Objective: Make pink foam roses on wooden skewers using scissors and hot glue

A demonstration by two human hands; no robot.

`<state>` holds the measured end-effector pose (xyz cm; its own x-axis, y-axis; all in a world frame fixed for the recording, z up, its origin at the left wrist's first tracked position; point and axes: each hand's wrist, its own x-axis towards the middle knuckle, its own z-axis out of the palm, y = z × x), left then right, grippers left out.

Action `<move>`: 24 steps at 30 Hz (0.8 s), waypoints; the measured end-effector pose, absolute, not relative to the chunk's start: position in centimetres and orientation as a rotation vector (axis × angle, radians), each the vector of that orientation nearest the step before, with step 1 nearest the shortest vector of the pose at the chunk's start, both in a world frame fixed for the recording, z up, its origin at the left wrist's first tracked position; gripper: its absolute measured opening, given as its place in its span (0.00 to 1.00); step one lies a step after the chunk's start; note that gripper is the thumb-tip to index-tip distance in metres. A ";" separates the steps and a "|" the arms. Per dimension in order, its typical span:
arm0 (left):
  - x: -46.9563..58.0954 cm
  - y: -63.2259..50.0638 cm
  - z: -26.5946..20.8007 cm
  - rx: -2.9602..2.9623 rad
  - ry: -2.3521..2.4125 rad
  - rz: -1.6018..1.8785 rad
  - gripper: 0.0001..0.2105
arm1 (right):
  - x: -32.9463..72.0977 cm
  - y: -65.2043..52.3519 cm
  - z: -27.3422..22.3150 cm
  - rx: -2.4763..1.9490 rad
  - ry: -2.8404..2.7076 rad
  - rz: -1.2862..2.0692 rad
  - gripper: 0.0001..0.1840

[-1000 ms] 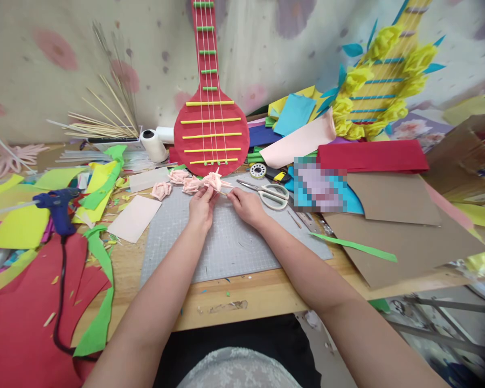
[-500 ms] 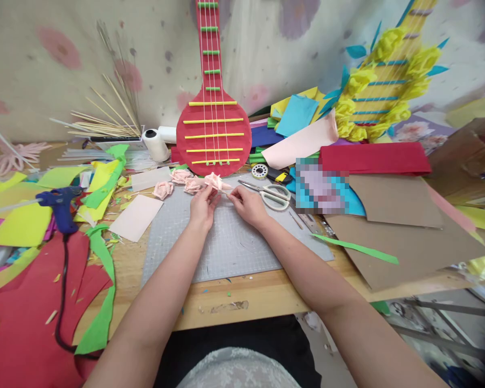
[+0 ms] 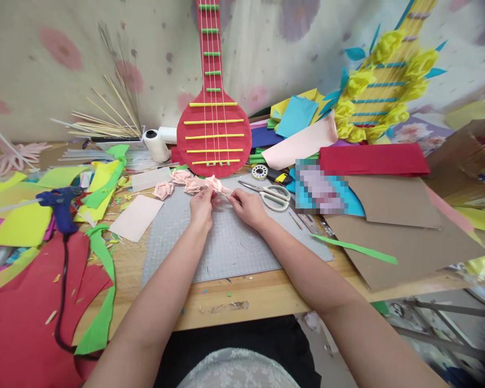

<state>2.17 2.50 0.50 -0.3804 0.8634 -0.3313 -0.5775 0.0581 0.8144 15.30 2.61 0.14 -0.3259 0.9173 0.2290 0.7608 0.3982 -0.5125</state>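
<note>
The person's left hand (image 3: 202, 209) pinched a pink rose (image 3: 215, 184) near its base, thumb and fingers pressed together, above the far part of the grey mat (image 3: 242, 250) on the counter (image 3: 198, 312). The right hand (image 3: 248, 207) had its thumb and forefinger closed on the thin stem (image 3: 226, 194) that ran out from the rose toward it. Three more pink flowers (image 3: 164, 189) lay just left of the rose, in front of the red lute (image 3: 236, 143).

The step in hand looked like working the paper at the rose's base, around the stem. The move seemed to call for a light, steady pinch on the left, so the petals would not be crushed, and a firm hold on the stem by the right.

The left fingers hid the rose's underside, and the right ones covered the stem's end; whether the paper there was glued could not be told. The rose partly overlapped the flower beside it, blurring their border. Coarse squares masked whatever lay on the blue sheet (image 3: 356, 203), and the lute's neck was cut off at the top.
</note>
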 end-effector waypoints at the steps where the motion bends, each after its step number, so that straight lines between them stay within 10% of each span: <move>1: 2.1 2.5 0.5 0.351 1.159 1.596 0.06 | 15.3 2.6 0.1 -1.438 -2.179 0.421 0.14; 24: 1.6 2.8 -0.1 0.450 1.139 1.597 0.08 | 15.0 2.5 0.2 -1.474 -2.270 0.285 0.15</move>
<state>1.59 2.79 -0.08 -0.3566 0.8978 -0.2584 -0.5365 0.0296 0.8434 15.01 2.54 0.17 -0.3517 0.9070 0.2317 0.8215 0.4177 -0.3880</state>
